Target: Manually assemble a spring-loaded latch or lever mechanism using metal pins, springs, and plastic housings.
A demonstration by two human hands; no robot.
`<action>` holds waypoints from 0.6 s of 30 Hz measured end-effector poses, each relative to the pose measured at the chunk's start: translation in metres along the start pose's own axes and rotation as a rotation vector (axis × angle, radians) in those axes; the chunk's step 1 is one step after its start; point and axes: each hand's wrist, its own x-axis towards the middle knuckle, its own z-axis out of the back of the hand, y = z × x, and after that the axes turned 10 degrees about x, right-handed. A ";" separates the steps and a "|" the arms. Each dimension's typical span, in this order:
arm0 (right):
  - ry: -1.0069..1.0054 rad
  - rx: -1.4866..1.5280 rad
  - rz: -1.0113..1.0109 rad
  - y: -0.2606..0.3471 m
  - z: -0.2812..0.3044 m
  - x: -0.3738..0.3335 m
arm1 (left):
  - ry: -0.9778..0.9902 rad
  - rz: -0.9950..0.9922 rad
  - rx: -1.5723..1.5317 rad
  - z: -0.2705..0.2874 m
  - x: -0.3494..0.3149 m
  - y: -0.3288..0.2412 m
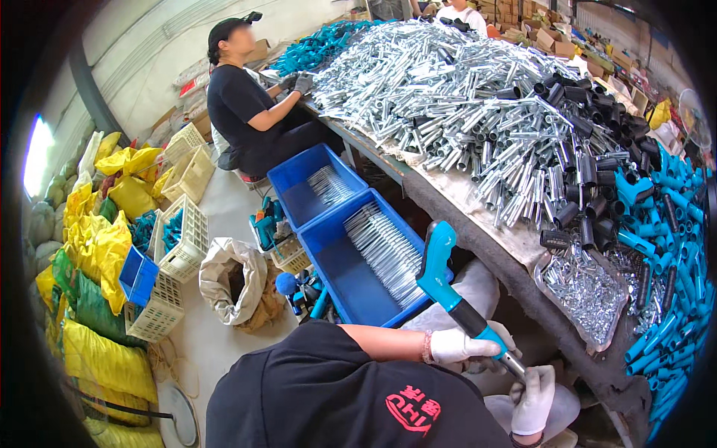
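Observation:
A teal curved handle (438,270) with a black sleeve and a metal tube slants across the space in front of my lap. My left hand (459,347), in a white glove, is wrapped round its lower part, just below the black sleeve. At the lower end, my right hand (535,402), also gloved in white, has its fingers closed on the metal tube. The tube's tip is hidden by the right fingers. Left of the handle stands a blue bin (328,287) holding a row of metal tubes (385,254).
A table bears a large heap of metal tubes (418,82), black sleeves (590,168), teal handles (672,299) and a bag of small metal parts (582,291). Across the left, a co-worker (243,104) sits by another blue bin (287,183). Crates (183,239) and yellow sacks (104,351) line the left.

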 end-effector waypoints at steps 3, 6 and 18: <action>0.069 -0.497 0.737 -0.008 -0.003 -0.002 | -0.100 0.123 -0.154 -0.003 0.002 -0.003; 0.022 -0.528 0.564 -0.016 0.010 -0.006 | -0.045 0.128 -0.221 0.005 0.005 0.008; 0.186 -0.671 0.952 -0.007 0.002 0.011 | -0.067 0.110 -0.190 0.008 0.003 0.007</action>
